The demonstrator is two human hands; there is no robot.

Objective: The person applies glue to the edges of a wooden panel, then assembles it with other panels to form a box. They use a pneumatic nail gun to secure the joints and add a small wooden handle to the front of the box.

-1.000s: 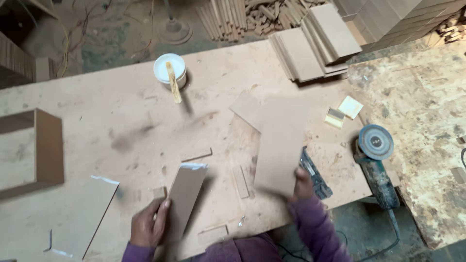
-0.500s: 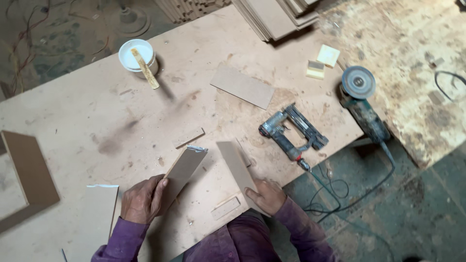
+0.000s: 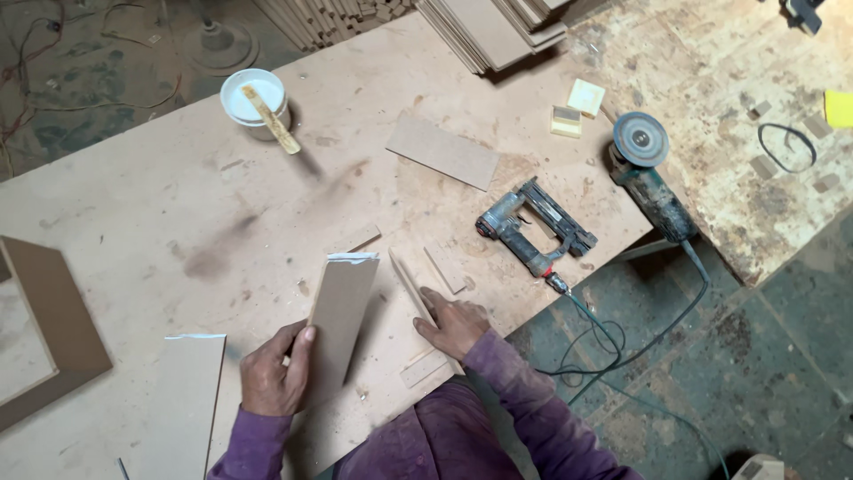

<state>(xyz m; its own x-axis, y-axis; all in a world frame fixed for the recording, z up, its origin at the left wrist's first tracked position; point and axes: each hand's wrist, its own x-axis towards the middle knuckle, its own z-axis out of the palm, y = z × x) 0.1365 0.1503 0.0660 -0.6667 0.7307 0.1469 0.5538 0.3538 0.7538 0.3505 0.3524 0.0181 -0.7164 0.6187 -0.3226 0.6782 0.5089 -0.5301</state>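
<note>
— What do the hands hold, from where you stand?

— The left hand (image 3: 275, 373) is closed around the lower part of a flat brown board (image 3: 340, 320). The board leans up from the worktable (image 3: 133, 222), and its top edge carries a white bead, which looks to me like glue. The right hand (image 3: 455, 324) presses, fingers spread and flat, on a second board (image 3: 418, 298) which stands on its thin edge just beside the first. The two boards are near each other but I see a gap between them; they are not joined.

— So how far is the work?

— I judge it as the beginning of an assembly. One edge looks glued, the pieces are brought close, and the fastening is not done. The nail gun (image 3: 533, 231) lies untouched, to the right of the hands. Another panel with a white edge (image 3: 182, 400) waits at the left, and a finished-looking frame (image 3: 53, 329) lies further left. The white glue pot (image 3: 253, 98) with its stick stands well apart at the far side, and an angle grinder (image 3: 653, 178) rests at the table's corner.

— What can you not see?

— Whether the edge-standing board has glue too; its far face is hidden. The frame is cut off by the picture's border, and the small strips (image 3: 444, 267) near the right hand are hard to identify.
</note>
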